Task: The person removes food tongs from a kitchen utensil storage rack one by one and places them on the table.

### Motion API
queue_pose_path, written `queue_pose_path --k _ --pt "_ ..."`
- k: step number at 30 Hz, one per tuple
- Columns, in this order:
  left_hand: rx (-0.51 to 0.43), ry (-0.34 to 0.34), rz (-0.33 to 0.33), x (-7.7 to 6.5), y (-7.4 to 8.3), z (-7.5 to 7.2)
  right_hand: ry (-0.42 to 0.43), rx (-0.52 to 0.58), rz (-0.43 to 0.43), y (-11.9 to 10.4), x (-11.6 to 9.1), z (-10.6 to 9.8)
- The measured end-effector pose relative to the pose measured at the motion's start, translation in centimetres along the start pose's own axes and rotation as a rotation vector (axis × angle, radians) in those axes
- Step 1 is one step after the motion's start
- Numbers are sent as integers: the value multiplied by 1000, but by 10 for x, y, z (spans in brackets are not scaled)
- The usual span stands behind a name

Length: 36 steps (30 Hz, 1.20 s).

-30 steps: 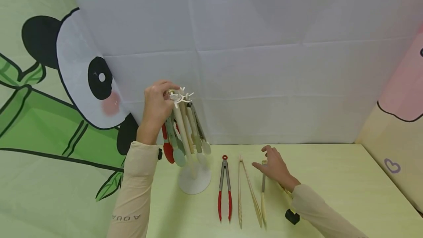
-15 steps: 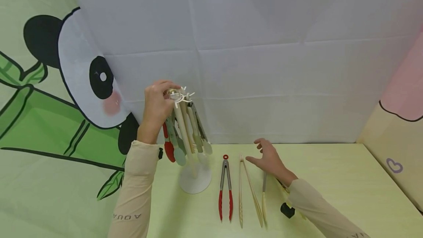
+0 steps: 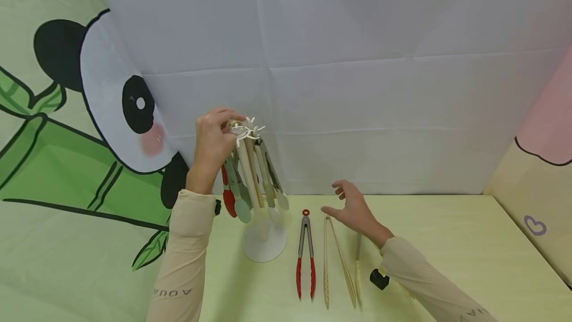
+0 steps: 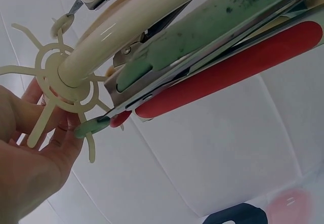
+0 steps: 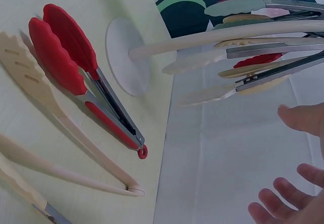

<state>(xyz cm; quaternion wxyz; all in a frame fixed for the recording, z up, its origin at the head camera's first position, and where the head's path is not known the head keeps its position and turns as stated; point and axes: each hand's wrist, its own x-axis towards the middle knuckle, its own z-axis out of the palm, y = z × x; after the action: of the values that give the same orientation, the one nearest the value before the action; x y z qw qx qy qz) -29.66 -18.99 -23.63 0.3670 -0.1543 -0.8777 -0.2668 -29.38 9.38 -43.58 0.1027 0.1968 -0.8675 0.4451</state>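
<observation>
At the top of a cream hanging stand (image 3: 264, 250), my left hand (image 3: 210, 145) holds the spoked hook ring (image 4: 38, 72) with curled fingers. Several tongs hang from the hooks, among them green tongs (image 4: 187, 41) and red-handled tongs (image 4: 228, 74). My right hand (image 3: 355, 210) is held above the table, thumb and fingers spread apart and nothing between them. Just below it lie wooden tongs (image 3: 326, 272), joined at their far end. Red-tipped tongs (image 3: 299, 275) lie to their left, and another pair of tongs with pale tips (image 3: 358, 272) to their right.
The pale yellow table (image 3: 469, 252) meets a white cloth wall (image 3: 357, 113) behind the stand. A panda-printed cloth (image 3: 103, 113) hangs at the left. A black object (image 3: 379, 279) shows beneath my right forearm.
My right hand has moved left and slightly toward the wall, from over the pale-tipped tongs to above the end of the wooden tongs. My left hand stays on the stand's top.
</observation>
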Motion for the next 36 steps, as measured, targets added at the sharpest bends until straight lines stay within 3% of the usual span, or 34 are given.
queue_pose_path --k 36 --pt "-33 0 2 -1 -2 -5 24 153 -121 -44 28 25"
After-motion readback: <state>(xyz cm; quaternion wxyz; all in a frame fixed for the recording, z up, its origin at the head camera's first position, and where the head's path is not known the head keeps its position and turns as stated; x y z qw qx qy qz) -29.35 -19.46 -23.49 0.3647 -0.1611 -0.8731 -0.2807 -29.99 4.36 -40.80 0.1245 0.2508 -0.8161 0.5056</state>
